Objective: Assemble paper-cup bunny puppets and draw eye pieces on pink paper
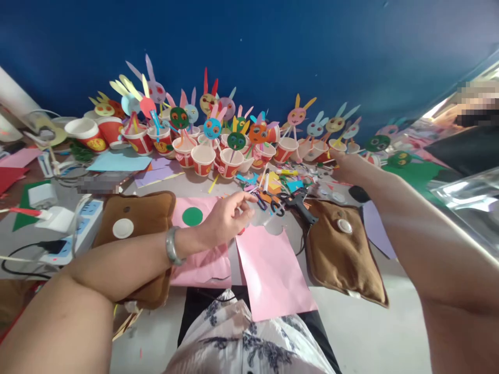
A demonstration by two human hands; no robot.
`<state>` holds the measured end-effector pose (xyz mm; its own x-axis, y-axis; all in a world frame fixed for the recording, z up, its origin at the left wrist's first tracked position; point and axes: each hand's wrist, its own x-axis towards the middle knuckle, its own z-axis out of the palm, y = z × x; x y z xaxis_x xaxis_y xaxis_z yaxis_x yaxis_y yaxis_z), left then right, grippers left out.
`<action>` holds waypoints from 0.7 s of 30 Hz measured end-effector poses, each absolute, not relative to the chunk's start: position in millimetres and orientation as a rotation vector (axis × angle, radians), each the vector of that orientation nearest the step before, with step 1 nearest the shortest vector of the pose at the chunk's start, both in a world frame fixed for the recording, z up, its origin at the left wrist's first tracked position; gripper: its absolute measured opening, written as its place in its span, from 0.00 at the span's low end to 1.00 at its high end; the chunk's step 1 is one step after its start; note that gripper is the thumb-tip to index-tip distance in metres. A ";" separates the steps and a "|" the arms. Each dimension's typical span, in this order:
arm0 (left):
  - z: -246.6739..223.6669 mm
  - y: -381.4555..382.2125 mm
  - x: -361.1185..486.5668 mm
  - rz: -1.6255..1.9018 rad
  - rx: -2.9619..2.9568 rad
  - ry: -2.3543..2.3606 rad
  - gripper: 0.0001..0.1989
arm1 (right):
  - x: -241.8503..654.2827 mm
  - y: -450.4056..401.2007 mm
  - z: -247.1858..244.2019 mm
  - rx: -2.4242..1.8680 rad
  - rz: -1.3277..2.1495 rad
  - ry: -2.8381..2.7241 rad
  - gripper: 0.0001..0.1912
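Note:
My left hand (233, 218), with a bracelet on the wrist, hovers over the near side of the scrap pile. Its fingers are loosely bent and apart, and no object shows in them. Below it lies a pink paper sheet (273, 270) with a cut-out upper edge. A green paper disc (192, 216) rests on another pink sheet (202, 259) to the left. My right hand (346, 165) reaches to the back right, beside paper cups (320, 151) with rabbit-faced figures; its fingers are mostly hidden. Between the hands sit a black glue gun (299, 203) and scissors (277, 209).
Several red-and-white cups (203, 158) with paper rabbits line the blue wall. Brown cushioned pads (343, 249) flank the work area. A power strip (83, 223) with cables lies at left. Coloured scraps (273, 182) cover the middle. Another person's dark sleeve (463, 143) appears at right.

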<state>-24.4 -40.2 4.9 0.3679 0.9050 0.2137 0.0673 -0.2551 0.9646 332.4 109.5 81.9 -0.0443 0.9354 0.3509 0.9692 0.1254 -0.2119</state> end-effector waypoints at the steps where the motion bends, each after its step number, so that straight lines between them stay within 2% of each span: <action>1: 4.6 -37.6 -24.0 1.086 1.584 0.899 0.13 | 324.4 98.1 86.4 -1.873 -0.117 -2.033 0.13; 4: 5.2 -31.0 -22.9 1.196 1.477 0.935 0.15 | 289.2 53.5 96.5 -1.806 -0.109 -2.090 0.13; 8: 9.9 -28.5 -23.2 1.190 1.420 0.970 0.21 | 232.3 -5.6 99.0 -1.479 0.478 -2.018 0.11; 11: 15.5 -32.1 -24.5 1.093 1.514 0.879 0.18 | 202.1 -27.2 92.8 -1.346 0.805 -1.925 0.16; 13: 19.1 -36.5 -25.2 1.011 1.588 0.793 0.15 | 191.0 -31.9 86.6 -1.280 0.963 -1.741 0.19; 17: 24.0 -46.1 -25.3 0.910 1.792 0.740 0.18 | 181.5 -39.3 72.3 -1.197 1.200 -1.371 0.22; 21: 26.5 -52.2 -23.8 0.789 2.018 0.775 0.19 | 177.1 -56.0 58.3 -1.239 1.343 -1.372 0.23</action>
<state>-23.8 -52.2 26.5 0.6149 0.7477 0.2506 0.2365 -0.4780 0.8459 177.1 -56.0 58.3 -0.1687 0.9829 -0.0743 0.0951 -0.0588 -0.9937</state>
